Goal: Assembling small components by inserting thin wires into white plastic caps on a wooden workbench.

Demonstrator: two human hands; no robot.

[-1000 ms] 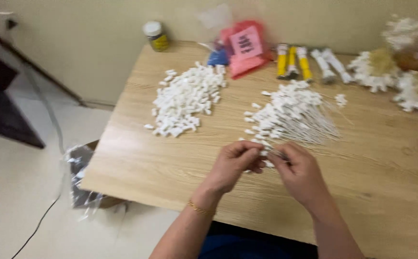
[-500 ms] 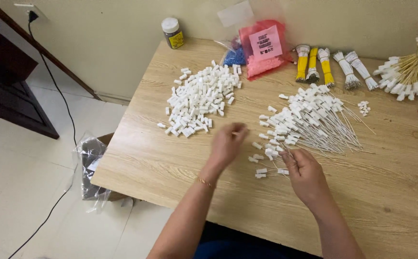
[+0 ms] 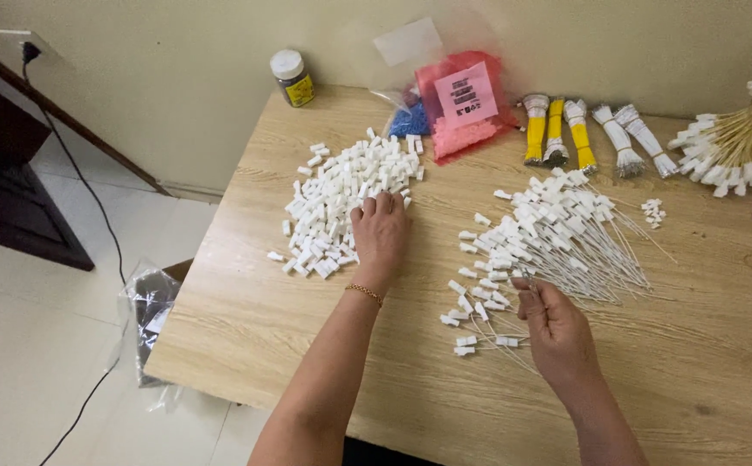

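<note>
My left hand (image 3: 381,231) lies palm down on the right edge of a heap of small white plastic connectors (image 3: 341,203), fingers spread over the pieces. My right hand (image 3: 556,332) rests at the near edge of a pile of thin wires with white connector ends (image 3: 557,237), fingers curled around a few of the wires. Both piles lie on a light wooden table (image 3: 290,336). A thin gold bracelet sits on my left wrist.
At the table's far edge stand a small jar with a white lid (image 3: 292,78), a clear bag of red and blue pieces (image 3: 449,108), yellow and white wire bundles (image 3: 566,129), and more wired connectors (image 3: 726,151). A plastic bag (image 3: 147,315) lies on the floor at left.
My left hand has moved left and away from the wire pile onto the heap of loose white connectors. My right hand stays at the wire pile. The view has shifted closer.
</note>
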